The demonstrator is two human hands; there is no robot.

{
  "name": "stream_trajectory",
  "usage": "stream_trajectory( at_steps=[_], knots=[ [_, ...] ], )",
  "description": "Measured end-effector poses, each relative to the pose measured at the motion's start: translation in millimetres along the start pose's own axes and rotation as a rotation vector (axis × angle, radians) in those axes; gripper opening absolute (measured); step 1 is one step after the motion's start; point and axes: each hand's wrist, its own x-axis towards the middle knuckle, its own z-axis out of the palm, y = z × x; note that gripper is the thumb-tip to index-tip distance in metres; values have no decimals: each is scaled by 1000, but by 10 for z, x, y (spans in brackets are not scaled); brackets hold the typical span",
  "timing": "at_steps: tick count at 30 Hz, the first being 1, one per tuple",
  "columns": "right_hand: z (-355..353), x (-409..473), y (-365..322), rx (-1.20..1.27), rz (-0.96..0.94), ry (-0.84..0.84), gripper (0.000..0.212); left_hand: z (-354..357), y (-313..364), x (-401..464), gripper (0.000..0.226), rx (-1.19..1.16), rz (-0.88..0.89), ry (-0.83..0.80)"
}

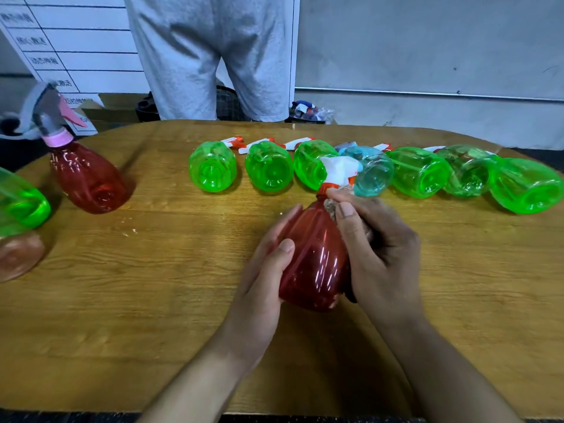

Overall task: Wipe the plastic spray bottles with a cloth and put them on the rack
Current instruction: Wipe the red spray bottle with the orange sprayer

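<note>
A red spray bottle with a white and orange trigger head is held over the middle of the wooden table. My left hand grips its left side, thumb across the front. My right hand presses a brownish cloth against the bottle's shoulder and right side; most of the cloth is hidden under the fingers. Behind, a row of several bottles lies on its side: a green bottle at the left end, a pale blue bottle in the middle. No rack is in view.
At the left stand another red bottle with a grey and pink trigger, a green bottle and a pale orange bottle, both cut by the frame edge. A person in grey trousers stands behind the table. Boxes and clutter sit on the floor beyond.
</note>
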Motion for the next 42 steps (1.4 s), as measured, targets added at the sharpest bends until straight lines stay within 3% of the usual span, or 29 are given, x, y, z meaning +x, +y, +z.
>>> stream_trajectory(
  at_steps=[4,7,12,16,20,23,26,31,38,42],
  knots=[
    [59,-82,-57,-143,-42,-86,24,-59,-28,22,49,24,-4,87],
    [202,-275,-171,-204,-211,-217,24,-145,2,76,49,-4,36,180],
    [261,-356,-138,-249,-434,-240,22,-193,109,95,49,-47,76,150],
    [93,-151,-42,-187,-227,-103,25,-104,6,96,48,153,116,133],
    [-29,-10,79,-112,-38,1,24,7,-83,32,44,203,104,39],
    [50,-102,-16,-198,-85,-36,23,-45,-49,62,43,136,100,127],
    [208,-282,-136,-205,-236,-176,25,-140,22,100,43,33,88,184],
    [306,-396,-140,-231,-424,-242,23,-213,113,99,42,-59,92,154],
    [3,-67,33,-100,-84,6,23,-41,-70,75,38,203,124,67],
    [30,-92,48,-163,-68,-7,25,-48,-53,68,42,171,111,85]
  ],
)
